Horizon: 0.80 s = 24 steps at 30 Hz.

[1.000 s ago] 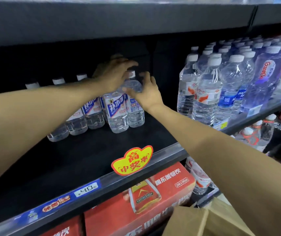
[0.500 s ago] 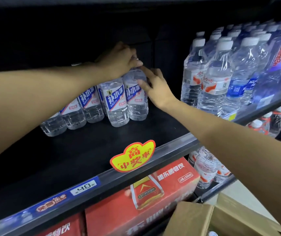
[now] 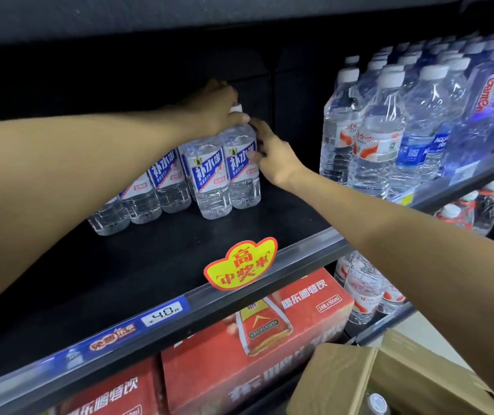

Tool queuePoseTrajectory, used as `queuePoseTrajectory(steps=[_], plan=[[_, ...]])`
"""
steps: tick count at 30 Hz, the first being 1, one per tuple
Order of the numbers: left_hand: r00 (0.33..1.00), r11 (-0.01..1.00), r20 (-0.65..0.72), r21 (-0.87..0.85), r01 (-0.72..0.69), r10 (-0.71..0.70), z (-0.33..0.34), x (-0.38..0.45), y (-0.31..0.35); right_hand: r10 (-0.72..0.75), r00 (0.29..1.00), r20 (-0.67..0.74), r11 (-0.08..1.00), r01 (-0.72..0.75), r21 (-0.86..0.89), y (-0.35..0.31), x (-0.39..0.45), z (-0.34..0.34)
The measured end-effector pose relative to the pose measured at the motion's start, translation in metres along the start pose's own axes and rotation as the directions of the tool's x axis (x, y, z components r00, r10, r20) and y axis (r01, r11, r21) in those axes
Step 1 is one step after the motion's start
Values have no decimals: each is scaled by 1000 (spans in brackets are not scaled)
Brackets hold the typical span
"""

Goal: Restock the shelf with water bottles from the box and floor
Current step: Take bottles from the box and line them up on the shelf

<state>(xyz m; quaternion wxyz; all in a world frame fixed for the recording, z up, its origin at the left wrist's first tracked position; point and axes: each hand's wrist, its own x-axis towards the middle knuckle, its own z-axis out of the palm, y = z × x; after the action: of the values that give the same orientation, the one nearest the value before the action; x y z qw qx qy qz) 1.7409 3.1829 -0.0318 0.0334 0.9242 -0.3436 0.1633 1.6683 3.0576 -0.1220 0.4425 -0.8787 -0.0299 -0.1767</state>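
Note:
Several clear water bottles with blue-and-white labels stand in a row at the back of the black shelf (image 3: 155, 265). My left hand (image 3: 215, 110) reaches over them and grips the top of the rightmost bottle (image 3: 241, 178), thumb by its white cap. My right hand (image 3: 274, 158) rests its fingers against that bottle's right side. Its neighbour bottle (image 3: 209, 181) stands touching it in front on the left. An open cardboard box (image 3: 395, 381) is at the bottom right, one bottle cap (image 3: 376, 404) showing inside.
Taller water bottles (image 3: 380, 136) fill the shelf section to the right. Red drink cartons (image 3: 254, 339) sit on the shelf below. A yellow promo tag (image 3: 241, 265) and a price label (image 3: 161, 314) hang on the shelf's front rail.
My right hand has slid from the front of the rightmost bottle to its right side. My left hand has stayed on the bottle's top. The view has tilted down slightly.

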Motion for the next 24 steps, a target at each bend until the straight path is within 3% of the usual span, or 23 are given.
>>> queuePoseTrajectory(steps=[4,10,17,24], plan=[[995,991,-27,93,-98,101,-2,-19,13,38,999,37,981,-31,-192,-4,-24,-16],[966,954,-1,157,-255,259,0,-70,56,40,998,45,820,-7,-573,-8,-99,-62],[952,951,-24,60,-305,307,-7,-134,133,53,998,31,704,-15,-710,-6,-213,-107],[945,933,70,-199,-300,319,54,-214,204,264,964,30,661,-158,-734,24,-333,-113]])
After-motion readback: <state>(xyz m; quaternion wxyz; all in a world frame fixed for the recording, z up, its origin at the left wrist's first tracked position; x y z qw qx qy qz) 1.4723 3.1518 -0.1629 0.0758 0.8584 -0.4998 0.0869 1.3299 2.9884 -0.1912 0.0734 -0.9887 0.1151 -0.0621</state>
